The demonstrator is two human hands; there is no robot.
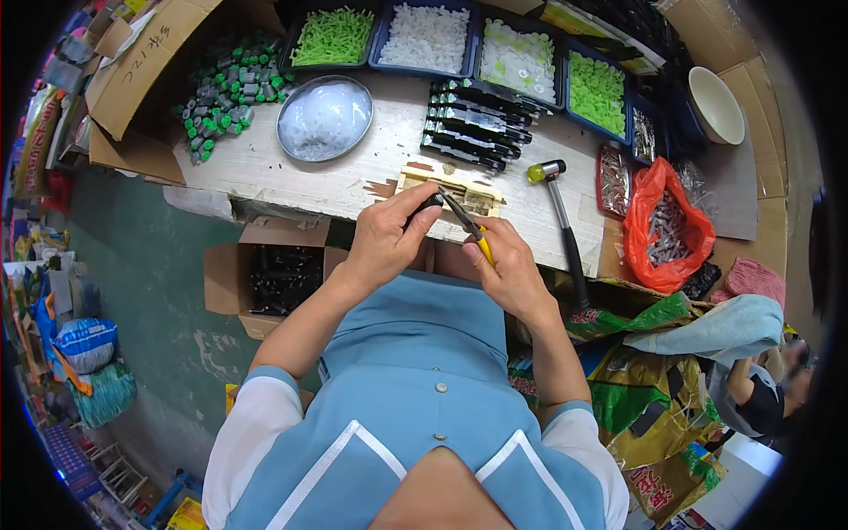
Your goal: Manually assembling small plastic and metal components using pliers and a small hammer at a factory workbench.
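My left hand [385, 233] pinches a small black cylindrical part [430, 204] near the bench's front edge. In my right hand [514, 272] are pliers with yellow handles [484, 244]; their dark jaws point up and left toward the black part. Whether the jaws touch it I cannot tell. Just beyond both hands a cream-coloured jig block [481, 198] lies on the bench, partly hidden by them. Several long black pieces [473, 128] lie in a row behind the jig. A hammer with a black handle [563, 221] rests right of my right hand.
A round metal dish [323, 160] holds pale, glossy material. Green-capped grey parts [216, 102] are heaped at left. Trays of green parts [331, 40] and white parts [424, 40] line the back. At right sits a red plastic bag [640, 230]; below the bench is a cardboard box [228, 278].
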